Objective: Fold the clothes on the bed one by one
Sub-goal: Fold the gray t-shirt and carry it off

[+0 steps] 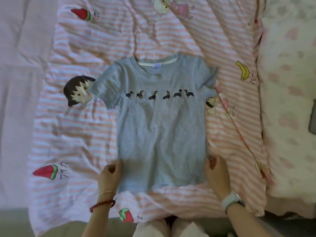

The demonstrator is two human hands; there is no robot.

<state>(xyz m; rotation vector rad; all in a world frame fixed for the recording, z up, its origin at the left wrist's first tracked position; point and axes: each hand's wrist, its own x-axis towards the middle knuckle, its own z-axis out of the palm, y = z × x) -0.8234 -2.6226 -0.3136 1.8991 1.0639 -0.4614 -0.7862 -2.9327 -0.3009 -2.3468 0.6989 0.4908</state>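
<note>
A small light blue T-shirt point(160, 120) lies flat and face up on the bed, neck away from me, with a row of several little dogs printed across the chest. My left hand point(109, 175) grips the shirt's left side edge near the hem, fingers curled round the cloth. My right hand point(217, 171) holds the right side edge near the hem in the same way. Both short sleeves lie spread outward.
The shirt rests on a pink-and-white striped sheet point(77, 134) with cartoon prints, wrinkled all over. A pale floral quilt point(290, 100) lies along the right. A plain pink cover point(20, 82) is at the left. My knees point(167, 226) press against the bed's near edge.
</note>
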